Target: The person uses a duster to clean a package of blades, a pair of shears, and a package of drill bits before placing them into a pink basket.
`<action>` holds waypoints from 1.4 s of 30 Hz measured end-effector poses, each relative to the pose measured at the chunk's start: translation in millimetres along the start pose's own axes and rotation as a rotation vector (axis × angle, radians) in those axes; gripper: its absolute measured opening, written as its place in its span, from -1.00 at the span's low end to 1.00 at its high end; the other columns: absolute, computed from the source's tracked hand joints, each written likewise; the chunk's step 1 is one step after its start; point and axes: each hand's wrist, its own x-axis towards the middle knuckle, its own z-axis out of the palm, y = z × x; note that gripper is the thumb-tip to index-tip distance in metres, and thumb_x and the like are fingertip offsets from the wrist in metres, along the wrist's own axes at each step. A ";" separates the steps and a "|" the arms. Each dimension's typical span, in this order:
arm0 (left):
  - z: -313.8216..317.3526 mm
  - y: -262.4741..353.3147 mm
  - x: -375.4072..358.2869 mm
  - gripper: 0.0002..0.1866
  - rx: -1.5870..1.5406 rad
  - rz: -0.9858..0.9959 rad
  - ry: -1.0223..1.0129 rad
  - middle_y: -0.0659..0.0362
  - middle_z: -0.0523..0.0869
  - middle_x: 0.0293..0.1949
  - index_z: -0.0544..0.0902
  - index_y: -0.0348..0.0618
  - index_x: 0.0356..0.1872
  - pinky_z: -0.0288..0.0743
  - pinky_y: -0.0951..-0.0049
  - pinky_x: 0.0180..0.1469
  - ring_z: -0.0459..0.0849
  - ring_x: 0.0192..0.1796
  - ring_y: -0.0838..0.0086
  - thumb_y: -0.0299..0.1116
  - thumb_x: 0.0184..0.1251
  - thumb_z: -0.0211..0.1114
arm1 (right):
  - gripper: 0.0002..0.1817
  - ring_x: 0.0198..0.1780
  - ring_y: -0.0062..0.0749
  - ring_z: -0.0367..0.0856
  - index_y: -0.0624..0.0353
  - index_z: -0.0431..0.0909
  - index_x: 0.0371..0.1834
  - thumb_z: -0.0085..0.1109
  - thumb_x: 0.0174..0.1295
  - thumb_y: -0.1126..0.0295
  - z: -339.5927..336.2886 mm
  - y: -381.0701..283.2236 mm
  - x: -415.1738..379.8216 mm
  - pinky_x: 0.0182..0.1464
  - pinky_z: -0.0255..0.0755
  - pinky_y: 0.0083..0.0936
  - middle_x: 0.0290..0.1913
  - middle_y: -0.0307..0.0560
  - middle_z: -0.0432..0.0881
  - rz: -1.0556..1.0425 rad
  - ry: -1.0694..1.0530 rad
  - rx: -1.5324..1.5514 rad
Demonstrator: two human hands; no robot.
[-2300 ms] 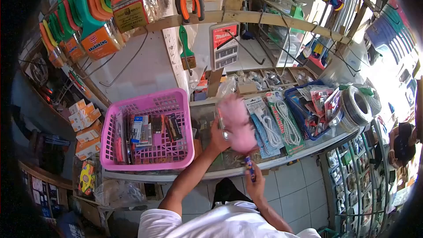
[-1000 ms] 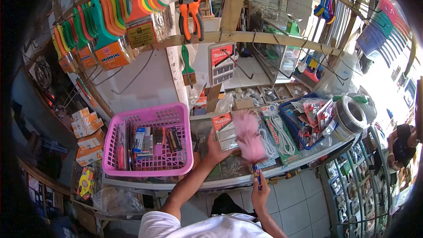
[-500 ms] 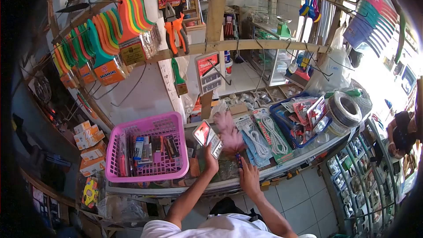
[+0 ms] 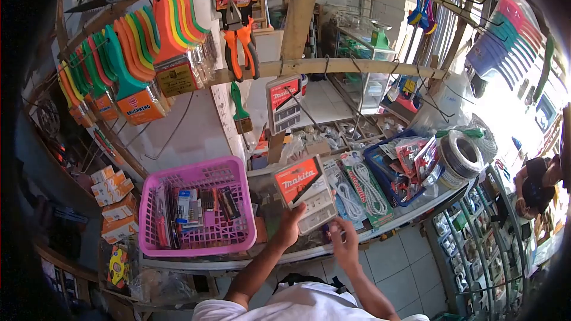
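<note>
A flat Makita package (image 4: pixel 304 193), orange and black above with a clear lower section, is gripped by my left hand (image 4: pixel 289 226) over the counter. My right hand (image 4: pixel 345 241) is just right of the package's lower edge, its fingers curled; whether it holds anything is hidden. Behind the package lie a white cable pack (image 4: pixel 350 201) and a green-edged Shinkomi cable pack (image 4: pixel 370 193). Another Makita package (image 4: pixel 285 104) hangs from a hook above. To the left, a pink basket (image 4: pixel 250 226) holds several packaged tools.
Scrapers (image 4: pixel 178 18) and orange pliers (image 4: pixel 240 50) hang overhead on a wooden rail (image 4: pixel 351 66) with long protruding hooks. A blue basket (image 4: pixel 397 198) and wire rolls (image 4: pixel 464 153) stand on the right. Small boxes (image 4: pixel 119 209) are stacked left. A person (image 4: pixel 538 187) is at far right.
The Makita package in my left hand has turned its face toward the camera and come closer. The blurred pink duster is no longer visible, and my right hand has risen slightly, fingers curled.
</note>
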 end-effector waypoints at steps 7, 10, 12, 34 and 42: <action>29.3 33.0 19.9 -0.36 0.077 -0.163 -0.250 0.12 0.58 0.20 0.35 -0.26 0.37 0.37 0.28 0.31 0.53 0.23 0.41 -0.06 0.43 0.28 | -0.42 -0.27 -0.60 0.57 0.32 0.45 0.19 0.07 0.46 -0.03 -47.7 -69.4 38.2 -0.28 0.33 -0.62 -0.23 -0.14 0.67 -0.001 -0.271 0.694; 55.4 57.8 35.5 -0.33 0.167 -0.114 -0.323 0.07 0.48 0.27 0.29 -0.23 0.39 0.27 0.27 0.38 0.42 0.33 0.40 -0.05 0.43 0.27 | -0.56 -0.29 -0.61 0.60 0.32 0.40 0.21 0.12 0.45 0.21 -52.6 -85.0 54.3 -0.31 0.38 -0.66 -0.21 -0.10 0.70 -0.002 -0.333 0.675; 63.2 59.6 40.7 -0.34 0.287 0.079 -0.311 0.04 0.42 0.32 0.26 -0.21 0.40 0.22 0.27 0.41 0.38 0.36 0.38 -0.05 0.46 0.23 | -0.61 -0.29 -0.62 0.61 0.32 0.41 0.21 0.12 0.44 0.30 -51.0 -100.2 56.4 -0.31 0.40 -0.67 -0.21 -0.10 0.70 0.056 -0.278 0.639; 44.4 31.1 97.1 -0.30 0.108 0.210 -0.196 -0.03 0.40 0.34 0.12 -0.23 0.49 0.32 0.29 0.39 0.47 0.32 0.30 -0.06 0.54 0.14 | -0.65 -0.38 -0.61 0.61 0.33 0.47 0.13 0.06 0.47 0.28 -47.1 -139.3 66.8 -0.32 0.47 -0.63 -0.24 -0.10 0.69 0.053 -0.302 0.715; 38.5 23.9 94.7 -0.30 0.099 0.194 -0.190 -0.03 0.39 0.35 0.11 -0.22 0.49 0.33 0.29 0.38 0.48 0.32 0.30 -0.09 0.53 0.15 | -0.65 -0.49 -0.62 0.49 0.38 0.46 0.10 0.09 0.46 0.28 -33.3 -139.8 66.6 -0.38 0.45 -0.62 -0.31 -0.09 0.66 0.079 -0.232 0.785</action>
